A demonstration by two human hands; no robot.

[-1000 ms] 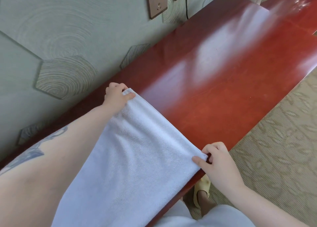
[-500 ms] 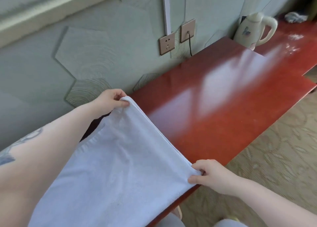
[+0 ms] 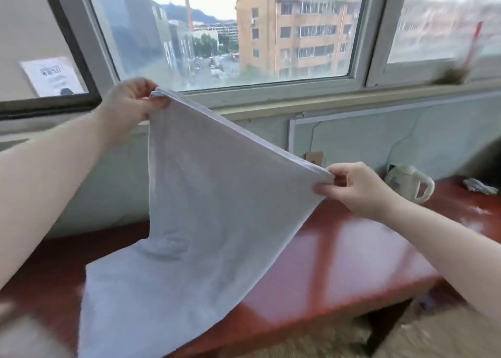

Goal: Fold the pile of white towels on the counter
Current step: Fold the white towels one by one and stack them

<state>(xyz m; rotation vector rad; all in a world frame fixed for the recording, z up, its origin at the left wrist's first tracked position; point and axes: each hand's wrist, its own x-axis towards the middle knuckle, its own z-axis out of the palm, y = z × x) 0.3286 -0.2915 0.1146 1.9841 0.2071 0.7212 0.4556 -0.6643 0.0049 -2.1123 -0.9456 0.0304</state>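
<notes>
White towel (image 3: 206,222) hangs above the red counter (image 3: 339,271), its 2 upper corners pinched by left hand (image 3: 127,100) and right hand (image 3: 355,187).

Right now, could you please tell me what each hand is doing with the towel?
Left hand: closed, pinching one top corner of the white towel.
Right hand: closed, pinching the other top corner of the towel.

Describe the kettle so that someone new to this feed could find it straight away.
Start at the long red counter under the window and follow it to its far right end by the wall. The kettle stands there, just beyond the right hand. It is cream with a looped handle, hard and upright, unlike the crumpled white cloth lying further right.
</notes>
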